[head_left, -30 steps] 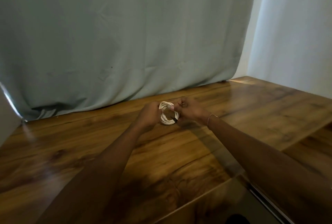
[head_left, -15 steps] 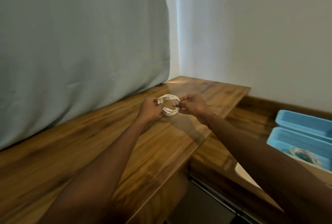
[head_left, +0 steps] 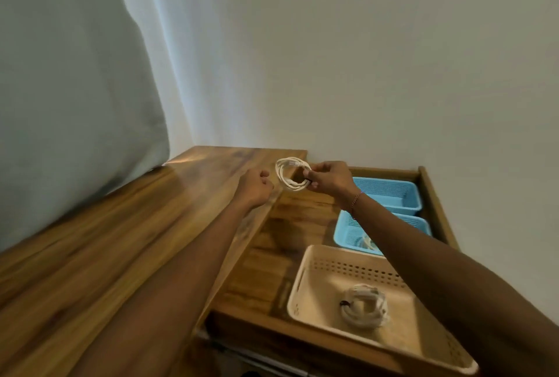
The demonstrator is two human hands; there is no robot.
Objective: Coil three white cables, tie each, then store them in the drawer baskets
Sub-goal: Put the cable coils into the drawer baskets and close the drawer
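Observation:
My right hand [head_left: 331, 179] pinches a coiled white cable [head_left: 286, 175] at its black tie and holds it in the air over the desk's right end. My left hand [head_left: 256, 186] hovers just left of the coil with curled fingers and holds nothing. Below, in the open drawer [head_left: 435, 201], a cream basket [head_left: 305, 279] contains a tied white coil [head_left: 364, 305]. A blue basket [head_left: 343, 229] behind it holds another white cable [head_left: 367, 242], partly hidden by my right forearm. The far blue basket [head_left: 390, 192] shows nothing inside.
The wooden desk top [head_left: 121, 240] stretches to the left, with a grey-green curtain [head_left: 66, 89] hanging behind it. A white wall [head_left: 363, 58] stands behind the drawer. The drawer's bare wooden floor [head_left: 272, 255] lies left of the baskets.
My left hand has let go of the coil, which my right hand now holds alone. My view has swung right, bringing the open drawer and all its baskets into sight.

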